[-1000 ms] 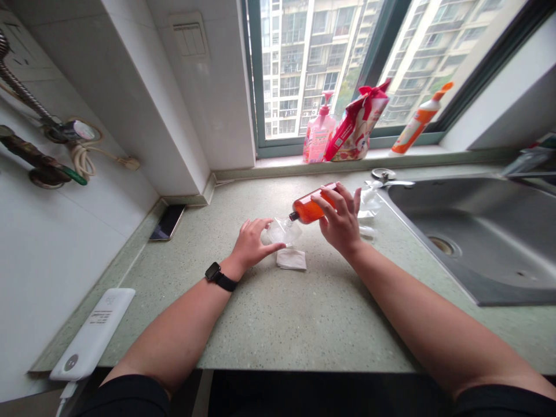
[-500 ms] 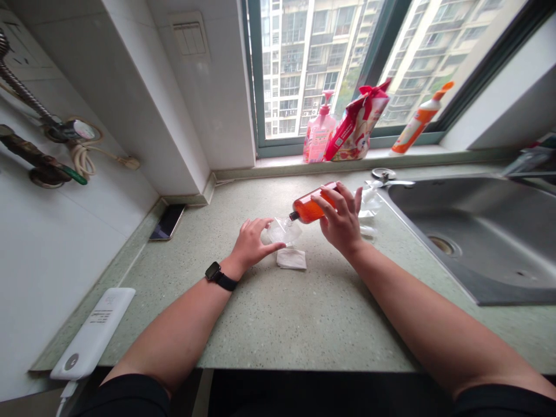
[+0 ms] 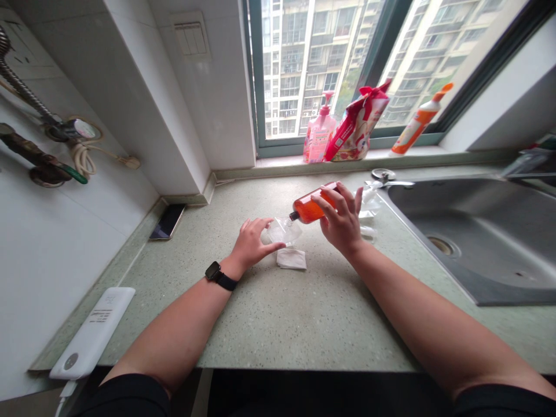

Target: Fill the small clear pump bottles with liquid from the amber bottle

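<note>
My right hand grips an orange bottle tipped on its side, its dark neck pointing left and down. The neck meets a small clear plastic container that stands on the green counter. My left hand, with a black watch at the wrist, is wrapped round the left side of that clear container. A folded white pad lies on the counter just in front of the container.
A steel sink fills the right side. On the sill stand a pink pump bottle, a red pouch and an orange spray bottle. A phone lies near the wall, and a white power bank at the front left edge.
</note>
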Demonstrator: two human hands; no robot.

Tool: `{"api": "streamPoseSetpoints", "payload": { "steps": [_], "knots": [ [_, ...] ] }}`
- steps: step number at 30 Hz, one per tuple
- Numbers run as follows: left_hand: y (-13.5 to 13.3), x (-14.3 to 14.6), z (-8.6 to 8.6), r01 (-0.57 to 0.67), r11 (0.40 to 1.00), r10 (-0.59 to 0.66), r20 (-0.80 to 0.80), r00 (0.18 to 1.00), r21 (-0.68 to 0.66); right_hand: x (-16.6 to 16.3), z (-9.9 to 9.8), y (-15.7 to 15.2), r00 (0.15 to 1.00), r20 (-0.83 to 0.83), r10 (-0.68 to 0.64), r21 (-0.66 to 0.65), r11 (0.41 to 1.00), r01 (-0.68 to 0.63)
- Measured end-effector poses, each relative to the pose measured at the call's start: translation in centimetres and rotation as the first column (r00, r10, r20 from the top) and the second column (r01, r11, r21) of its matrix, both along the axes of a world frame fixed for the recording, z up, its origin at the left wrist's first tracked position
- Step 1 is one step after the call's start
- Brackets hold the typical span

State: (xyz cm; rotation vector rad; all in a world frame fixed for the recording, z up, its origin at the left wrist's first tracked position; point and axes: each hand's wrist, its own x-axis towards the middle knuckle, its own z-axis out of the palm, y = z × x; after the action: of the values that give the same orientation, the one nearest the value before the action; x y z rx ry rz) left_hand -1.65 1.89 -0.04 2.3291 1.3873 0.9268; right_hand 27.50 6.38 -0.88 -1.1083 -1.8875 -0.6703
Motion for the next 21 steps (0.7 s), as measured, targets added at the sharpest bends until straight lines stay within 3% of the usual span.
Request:
{"api": "streamPoseSetpoints", "payload": {
  "steps": [21],
  "knots": [
    [0.08, -0.04, -0.21, 0.002, 1.0, -0.002, 0.007, 1.0, -0.017, -0.1, 0.28, -0.12, 1.0, -0.01, 0.03, 0.045, 0.999, -0.029]
  ]
}}
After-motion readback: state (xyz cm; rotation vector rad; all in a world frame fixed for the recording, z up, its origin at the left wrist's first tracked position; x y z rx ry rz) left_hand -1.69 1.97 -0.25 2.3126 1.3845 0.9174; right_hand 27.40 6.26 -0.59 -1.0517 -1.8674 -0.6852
